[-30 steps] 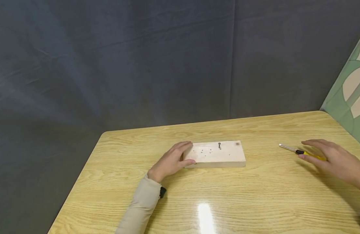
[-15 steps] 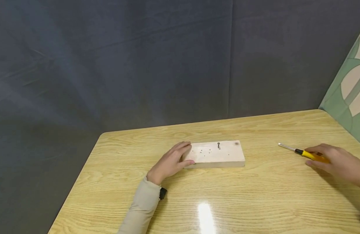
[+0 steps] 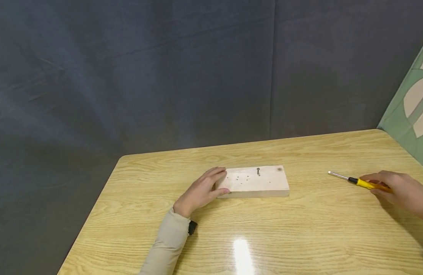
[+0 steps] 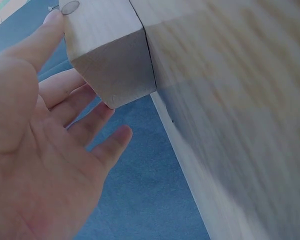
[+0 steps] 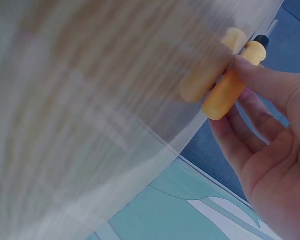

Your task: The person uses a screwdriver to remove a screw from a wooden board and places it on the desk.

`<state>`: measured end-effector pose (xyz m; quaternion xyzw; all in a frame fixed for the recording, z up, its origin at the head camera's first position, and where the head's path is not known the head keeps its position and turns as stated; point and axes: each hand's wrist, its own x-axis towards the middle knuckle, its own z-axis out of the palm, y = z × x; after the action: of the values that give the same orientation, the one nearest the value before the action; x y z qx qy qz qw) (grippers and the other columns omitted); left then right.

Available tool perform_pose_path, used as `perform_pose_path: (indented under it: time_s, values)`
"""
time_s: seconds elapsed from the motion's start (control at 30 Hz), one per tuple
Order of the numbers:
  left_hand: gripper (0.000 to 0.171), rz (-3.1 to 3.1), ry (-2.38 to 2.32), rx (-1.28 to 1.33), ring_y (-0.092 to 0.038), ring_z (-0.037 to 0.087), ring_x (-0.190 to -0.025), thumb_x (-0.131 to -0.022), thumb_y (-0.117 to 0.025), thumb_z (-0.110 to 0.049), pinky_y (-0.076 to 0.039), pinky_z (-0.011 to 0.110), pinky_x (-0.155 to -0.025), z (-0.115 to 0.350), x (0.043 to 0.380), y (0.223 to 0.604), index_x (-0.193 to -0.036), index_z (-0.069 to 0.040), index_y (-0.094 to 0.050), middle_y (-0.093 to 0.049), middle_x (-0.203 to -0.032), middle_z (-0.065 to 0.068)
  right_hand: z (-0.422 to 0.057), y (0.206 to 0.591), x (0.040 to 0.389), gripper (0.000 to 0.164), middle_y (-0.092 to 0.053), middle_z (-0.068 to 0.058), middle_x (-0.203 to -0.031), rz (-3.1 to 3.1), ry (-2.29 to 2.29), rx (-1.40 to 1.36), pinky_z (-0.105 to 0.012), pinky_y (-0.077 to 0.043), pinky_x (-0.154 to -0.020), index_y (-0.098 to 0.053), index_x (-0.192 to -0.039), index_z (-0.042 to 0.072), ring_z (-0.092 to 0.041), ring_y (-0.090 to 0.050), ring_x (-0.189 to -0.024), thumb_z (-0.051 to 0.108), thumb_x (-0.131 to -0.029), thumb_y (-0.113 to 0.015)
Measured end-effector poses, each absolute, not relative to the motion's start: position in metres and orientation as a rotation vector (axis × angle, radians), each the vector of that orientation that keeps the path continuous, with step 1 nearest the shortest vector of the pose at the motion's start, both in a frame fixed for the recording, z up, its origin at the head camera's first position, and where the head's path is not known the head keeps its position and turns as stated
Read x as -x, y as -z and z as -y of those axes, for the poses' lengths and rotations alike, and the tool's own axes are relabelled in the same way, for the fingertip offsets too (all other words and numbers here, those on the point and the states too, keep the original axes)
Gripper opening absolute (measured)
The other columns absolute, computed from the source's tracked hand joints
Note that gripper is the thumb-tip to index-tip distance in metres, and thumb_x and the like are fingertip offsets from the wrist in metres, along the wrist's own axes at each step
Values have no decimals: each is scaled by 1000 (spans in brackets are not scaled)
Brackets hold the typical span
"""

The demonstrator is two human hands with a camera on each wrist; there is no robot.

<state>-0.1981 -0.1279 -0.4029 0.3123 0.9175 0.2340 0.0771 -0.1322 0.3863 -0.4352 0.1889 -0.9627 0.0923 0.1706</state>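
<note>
A pale wooden block [image 3: 256,184], dotted with small dark holes, lies flat on the table. A screw [image 3: 258,172] stands up from its top, towards the right half. My left hand [image 3: 199,191] holds the block's left end, thumb at the near side and fingers at the far side. The left wrist view shows the block's end face [image 4: 115,70] between thumb and fingers. Off to the right, a screwdriver [image 3: 364,183] with a yellow handle and black collar points its metal tip leftward. My right hand [image 3: 404,194] pinches its handle [image 5: 224,97] between thumb and fingers, at the tabletop.
The wood-grain table [image 3: 301,236] has its far edge against a dark grey curtain [image 3: 197,76]. A green-and-cream patterned panel [image 3: 414,103] stands at the right side. Bare tabletop separates the block from the screwdriver.
My right hand has come down onto the screwdriver's handle, slid back towards its end, and closed on it. The left hand and the block have stayed in place.
</note>
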Motion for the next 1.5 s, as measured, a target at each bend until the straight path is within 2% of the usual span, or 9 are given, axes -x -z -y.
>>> perform_pose_path:
  time_s: [0.17, 0.3, 0.5, 0.67, 0.87, 1.07, 1.37, 1.5]
  values:
    - [69, -2756, -689, -963, -29, 22, -151, -97, -58, -47, -31, 41, -122, 127, 199, 403, -151, -9, -42, -35, -160, 6, -388, 433, 133, 39, -65, -1, -73, 2722, -240, -539, -22, -46, -50, -74, -88, -3, 11, -47, -63, -7, -51, -86]
    - [68, -2764, -669, -963, -29, 22, -150, -97, -58, -47, -31, 40, -122, 128, 199, 403, -151, -9, -42, -35, -160, 5, -386, 433, 134, 38, -65, -1, -75, 2691, -250, -550, -21, -43, -50, -74, -88, -1, 13, -43, -64, -4, -53, -86]
    - [68, -2775, -649, -961, -30, 22, -150, -97, -57, -48, -32, 40, -122, 128, 199, 404, -151, -10, -43, -36, -160, 3, -378, 429, 137, 37, -68, -7, -83, 2652, -304, -549, -22, -44, -50, -74, -94, 2, 13, -45, -69, -10, -60, -84]
    - [68, -2782, -642, -969, -30, 22, -150, -97, -57, -48, -32, 40, -122, 128, 199, 404, -151, -10, -43, -36, -160, 4, -371, 421, 139, 30, -72, -14, -86, 2620, -331, -523, -23, -45, -51, -72, -99, 2, 11, -46, -70, -6, -72, -81]
    - [67, -2786, -638, -975, -30, 22, -150, -97, -57, -47, -31, 39, -122, 129, 199, 404, -151, -10, -43, -36, -160, 4, -361, 414, 139, 20, -73, -19, -83, 2560, -393, -510, -14, -33, -50, -73, -100, 0, 10, -40, -64, 2, -81, -79]
    - [68, -2780, -644, -968, -28, 23, -151, -97, -57, -47, -30, 40, -123, 128, 199, 404, -151, -10, -43, -35, -161, 5, -351, 406, 141, 21, -72, -24, -82, 2547, -425, -462, -13, -28, -45, -74, -101, -4, 10, -38, -59, 1, -81, -78]
    - [68, -2784, -659, -969, -30, 25, -150, -96, -59, -47, -31, 42, -122, 128, 199, 403, -150, -9, -44, -37, -160, 9, -336, 396, 147, 24, -73, -23, -85, 2538, -486, -423, -15, -25, -45, -75, -103, 0, 7, -36, -57, 5, -80, -80]
    - [68, -2784, -664, -957, -29, 25, -151, -96, -60, -46, -31, 42, -122, 128, 199, 403, -150, -9, -44, -37, -160, 8, -326, 392, 149, 26, -73, -22, -84, 2534, -511, -402, -16, -26, -46, -77, -102, 2, 6, -35, -56, 4, -77, -82]
